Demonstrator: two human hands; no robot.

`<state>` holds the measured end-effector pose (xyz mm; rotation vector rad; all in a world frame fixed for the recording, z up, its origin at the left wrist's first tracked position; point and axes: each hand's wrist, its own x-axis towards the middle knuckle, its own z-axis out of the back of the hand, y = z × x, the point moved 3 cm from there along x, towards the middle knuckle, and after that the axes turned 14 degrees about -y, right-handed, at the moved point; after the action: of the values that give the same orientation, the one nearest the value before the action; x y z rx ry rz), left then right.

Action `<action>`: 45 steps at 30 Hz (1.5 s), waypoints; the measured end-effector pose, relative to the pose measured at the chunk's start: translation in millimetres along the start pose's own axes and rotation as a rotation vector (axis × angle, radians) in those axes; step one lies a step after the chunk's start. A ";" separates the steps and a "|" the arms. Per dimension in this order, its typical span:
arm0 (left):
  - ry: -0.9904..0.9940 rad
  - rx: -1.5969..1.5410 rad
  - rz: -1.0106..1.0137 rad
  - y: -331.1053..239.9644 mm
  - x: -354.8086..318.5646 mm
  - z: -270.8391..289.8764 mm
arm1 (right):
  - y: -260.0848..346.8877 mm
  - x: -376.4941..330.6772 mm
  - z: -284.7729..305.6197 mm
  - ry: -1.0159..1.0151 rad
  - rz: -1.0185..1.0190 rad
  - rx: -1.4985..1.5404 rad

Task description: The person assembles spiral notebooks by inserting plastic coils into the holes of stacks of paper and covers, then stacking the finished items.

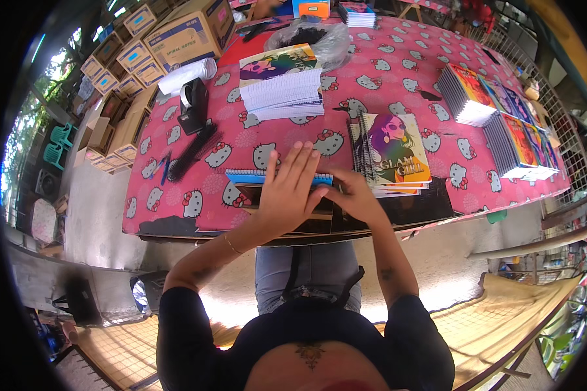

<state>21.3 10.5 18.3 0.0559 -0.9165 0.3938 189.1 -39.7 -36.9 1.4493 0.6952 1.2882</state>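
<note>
My left hand (287, 189) lies flat, fingers spread, on top of a notebook with a blue spiral edge (248, 176) at the near edge of the pink patterned table (385, 78). My right hand (353, 195) is beside it, fingers pinched at the notebook's right end, next to a small stack of spiral notebooks with a colourful illustrated cover (394, 153). What the right fingers grip is hidden by the hands.
A tall stack of white-paged notebooks (282, 85) stands mid-table, a tape dispenser (192, 104) and black comb bindings (192, 153) to the left. Rows of finished notebooks (496, 111) lie at right. Cardboard boxes (189, 32) stand at the far left, a plastic bag (313, 36) behind.
</note>
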 end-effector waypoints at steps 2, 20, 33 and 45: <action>-0.072 -0.062 0.013 2.8 9.3 2.6 | 20.7 -0.5 10.3 -0.085 0.043 0.154; 0.020 -0.199 0.078 26.5 32.4 58.0 | 76.3 -6.0 -4.5 -0.282 0.169 -0.141; -0.246 -0.047 0.060 149.3 148.7 11.5 | 70.5 -2.0 164.1 -0.553 -0.224 0.118; -0.234 0.229 -0.124 186.5 130.9 -3.0 | 29.7 41.9 101.2 -0.405 0.301 -0.659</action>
<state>28.4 224.4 96.6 0.3735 -1.0887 0.3809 289.5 -42.4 16.0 1.2183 -0.2193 1.2301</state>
